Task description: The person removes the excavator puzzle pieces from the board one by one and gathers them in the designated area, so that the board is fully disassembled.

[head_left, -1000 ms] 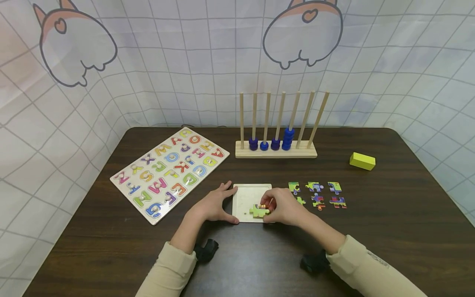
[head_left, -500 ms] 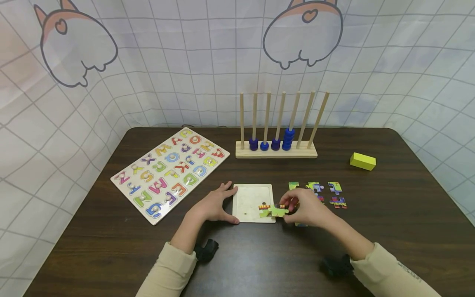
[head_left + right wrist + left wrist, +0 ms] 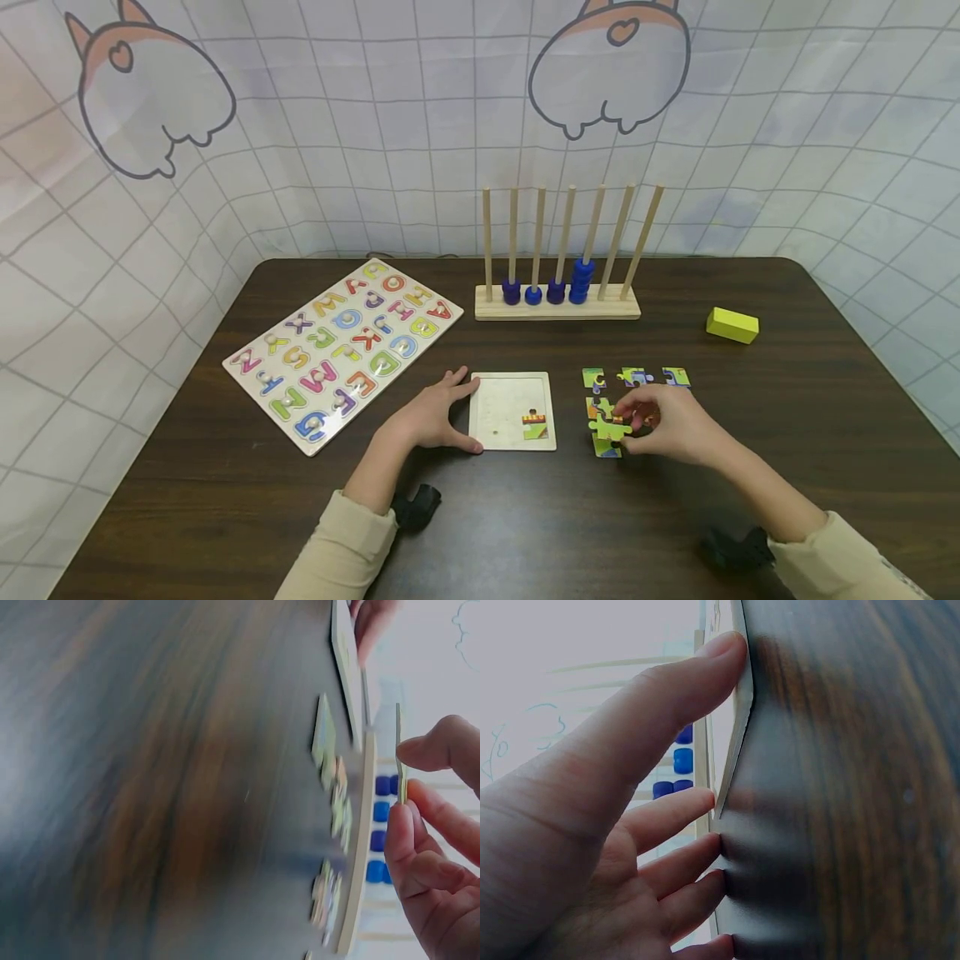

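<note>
My right hand (image 3: 675, 423) pinches a mostly green jigsaw piece (image 3: 608, 430) between thumb and fingers. In the right wrist view that held piece (image 3: 401, 754) appears edge-on, raised off the table. It overlaps other loose pieces in the head view. At the left edge of a shallow wooden puzzle tray (image 3: 502, 398), my left hand (image 3: 427, 417) is spread, thumb at the near corner and index finger at the far one. The left wrist view has the thumb (image 3: 660, 705) against the tray's edge. A piece (image 3: 535, 427) in orange and green lies in the tray's near right corner.
Loose jigsaw pieces (image 3: 635, 377) lie right of the tray, some hidden by my right hand. An alphabet peg board (image 3: 341, 350) lies at the left. Behind stands a pegged rack (image 3: 558, 308) with blue beads. A yellow block (image 3: 732, 326) sits at the right.
My right hand has moved right, carrying the green jigsaw piece from above the tray to over the loose pieces. The piece in the tray's corner is now uncovered. My left hand stays put.
</note>
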The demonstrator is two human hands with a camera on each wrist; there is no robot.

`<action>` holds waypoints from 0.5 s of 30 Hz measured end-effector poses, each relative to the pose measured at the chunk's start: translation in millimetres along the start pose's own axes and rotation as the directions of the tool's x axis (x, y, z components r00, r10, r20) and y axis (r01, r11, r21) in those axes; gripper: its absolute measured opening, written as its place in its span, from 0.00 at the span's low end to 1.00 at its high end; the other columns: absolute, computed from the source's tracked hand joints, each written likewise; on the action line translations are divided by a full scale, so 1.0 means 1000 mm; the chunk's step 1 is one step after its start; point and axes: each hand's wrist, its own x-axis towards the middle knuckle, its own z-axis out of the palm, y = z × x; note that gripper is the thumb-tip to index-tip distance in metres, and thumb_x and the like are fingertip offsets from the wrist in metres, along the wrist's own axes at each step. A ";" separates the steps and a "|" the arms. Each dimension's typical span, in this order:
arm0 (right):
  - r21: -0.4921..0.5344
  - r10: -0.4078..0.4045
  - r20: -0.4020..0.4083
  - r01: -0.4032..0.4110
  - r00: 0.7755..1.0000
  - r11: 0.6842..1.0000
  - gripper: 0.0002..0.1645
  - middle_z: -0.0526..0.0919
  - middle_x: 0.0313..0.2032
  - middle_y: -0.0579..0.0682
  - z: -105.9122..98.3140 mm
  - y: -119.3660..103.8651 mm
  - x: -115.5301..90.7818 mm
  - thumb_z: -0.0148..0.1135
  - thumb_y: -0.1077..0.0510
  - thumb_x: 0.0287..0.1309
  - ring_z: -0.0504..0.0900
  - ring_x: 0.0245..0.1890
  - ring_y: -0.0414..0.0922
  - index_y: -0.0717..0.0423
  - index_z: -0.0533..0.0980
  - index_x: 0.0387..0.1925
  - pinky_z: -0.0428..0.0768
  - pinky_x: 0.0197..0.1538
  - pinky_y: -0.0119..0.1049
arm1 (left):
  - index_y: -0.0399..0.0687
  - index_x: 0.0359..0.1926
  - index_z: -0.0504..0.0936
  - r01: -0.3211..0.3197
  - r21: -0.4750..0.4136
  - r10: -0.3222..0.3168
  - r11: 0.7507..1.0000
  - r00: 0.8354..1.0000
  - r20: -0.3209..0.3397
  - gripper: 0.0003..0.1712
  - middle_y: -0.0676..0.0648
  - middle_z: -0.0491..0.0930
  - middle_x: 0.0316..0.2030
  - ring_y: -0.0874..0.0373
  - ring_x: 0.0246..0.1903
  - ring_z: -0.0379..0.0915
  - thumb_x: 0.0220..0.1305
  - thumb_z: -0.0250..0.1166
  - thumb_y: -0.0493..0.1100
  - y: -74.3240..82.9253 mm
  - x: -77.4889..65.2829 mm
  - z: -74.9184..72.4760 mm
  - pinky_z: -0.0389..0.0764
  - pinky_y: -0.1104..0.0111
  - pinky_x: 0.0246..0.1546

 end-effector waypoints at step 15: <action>-0.051 0.054 0.036 -0.052 0.998 0.997 0.18 0.78 0.27 0.43 -0.014 0.022 -0.022 0.74 0.63 0.34 0.73 0.24 0.38 0.60 0.80 0.33 0.73 0.25 0.29 | 0.49 0.68 0.58 0.009 0.001 -0.009 1.000 1.000 -0.003 0.55 0.45 0.46 0.70 0.47 0.68 0.37 0.40 0.75 0.55 -0.002 -0.001 0.000 0.52 0.50 0.62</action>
